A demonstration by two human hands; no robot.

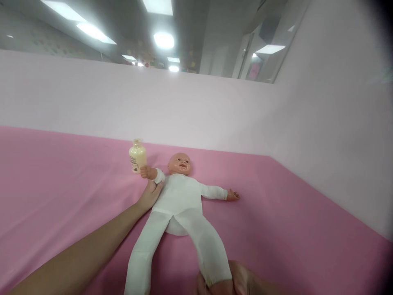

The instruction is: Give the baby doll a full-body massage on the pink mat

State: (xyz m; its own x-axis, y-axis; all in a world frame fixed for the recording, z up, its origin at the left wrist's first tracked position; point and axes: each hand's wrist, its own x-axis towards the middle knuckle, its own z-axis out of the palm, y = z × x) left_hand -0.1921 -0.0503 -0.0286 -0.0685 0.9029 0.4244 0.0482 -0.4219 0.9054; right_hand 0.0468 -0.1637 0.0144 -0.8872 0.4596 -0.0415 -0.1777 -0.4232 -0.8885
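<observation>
At the bottom of the frame, right of the middle, the person's right hand [241, 276] is curled around the lower end of the doll's leg [211, 246], with fingers on one side and the rest of the hand on the other. The doll [184, 192] lies on its back in the middle of the frame, on a pink cover [270, 225], its head [179, 164] pointing toward the white wall [184, 110]. The left hand [152, 192] touches the doll's side, just under the raised sleeve [159, 176] left of the middle. Its fingers are mostly hidden, so one cannot tell how far they are bent or if they have hold of anything.

The bottle [138, 155] stands upright near the doll's small hand [149, 172]. They may be touching, but it is hard to be sure. If the raised arm swung left, it could knock the bottle over. If the leg were pulled hard, the doll could slide down the cover or twist.

Counted up, there is one doll, with two arms and two legs, one bottle, one pink cover, and two of the person's hands. A big sheet of glass [184, 49] crosses the top.
</observation>
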